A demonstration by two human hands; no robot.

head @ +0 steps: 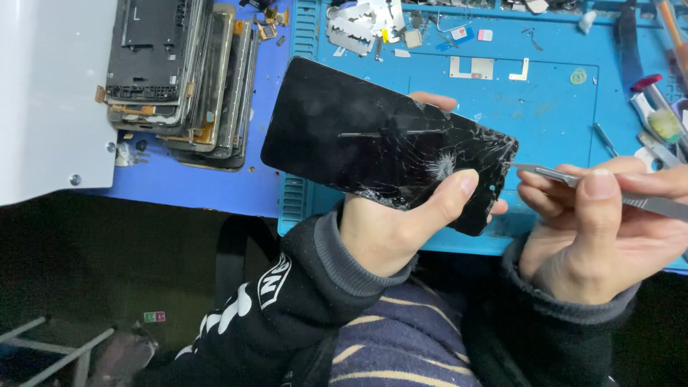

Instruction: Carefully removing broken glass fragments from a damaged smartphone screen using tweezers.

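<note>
Cracked phone screen held over the blue work mat's near edge.

The left hand (401, 222) clamps the cracked phone screen (387, 143), thumb on the glass, steadying it so the metal tweezers (573, 179) pinched in the right hand (595, 229) can reach its right end. The black glass is shattered there, cracks spidering from one impact point.

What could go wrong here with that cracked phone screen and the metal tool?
The left hand grips the cracked screen bare, thumb right beside the shattered spot, so glass slivers could cut it. The right hand holds the metal tool with its tip at the screen's edge; a slip might jab the left fingers or spread the cracks.
</note>
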